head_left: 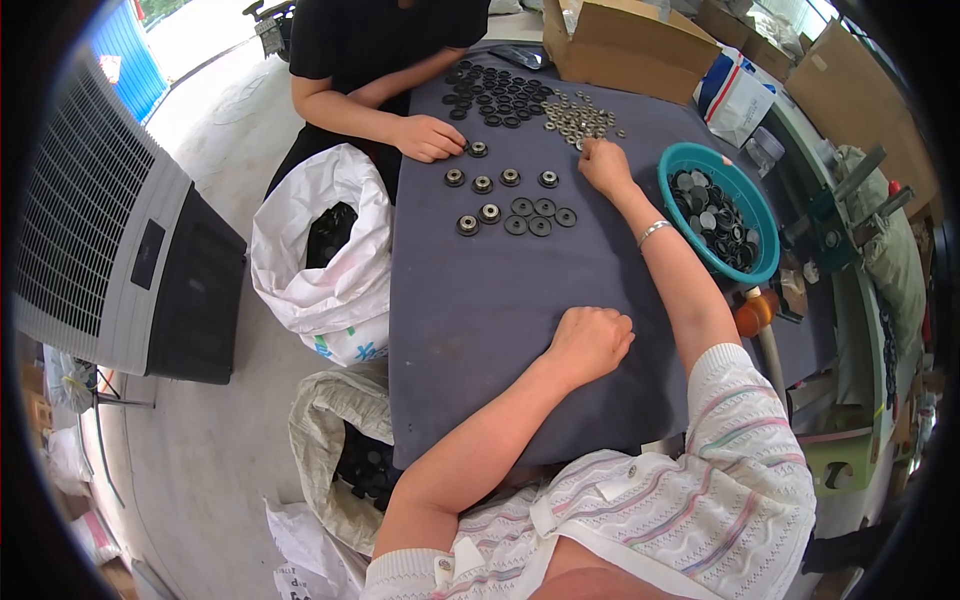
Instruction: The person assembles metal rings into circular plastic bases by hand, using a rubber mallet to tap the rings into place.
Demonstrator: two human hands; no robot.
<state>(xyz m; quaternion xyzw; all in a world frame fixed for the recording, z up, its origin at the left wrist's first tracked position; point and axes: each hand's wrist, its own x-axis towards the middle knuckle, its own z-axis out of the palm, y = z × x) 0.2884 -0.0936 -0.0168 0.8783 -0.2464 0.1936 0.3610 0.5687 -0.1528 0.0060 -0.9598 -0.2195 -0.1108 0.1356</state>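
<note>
My right hand [607, 168] reaches to the near edge of a heap of small metal rings [580, 115], fingers pinched at one ring [580, 144]. My left hand [592, 345] rests on the grey table cover [480, 330] with curled fingers; anything inside is hidden. Ahead of it lie several empty black round caps [540, 226]. Several more caps hold metal rings, such as one cap with its ring [467, 225]. Across the table, a co-worker's hand [430, 138] is beside another assembled piece [478, 149].
Many black rings [490, 95] cover the far end. At the right stands a teal basin [768, 235] of dark discs, near an orange-handled tool [755, 312]. Behind is a cardboard box [625, 55]. White sacks [330, 290] and a large air cooler [100, 230] stand left.
</note>
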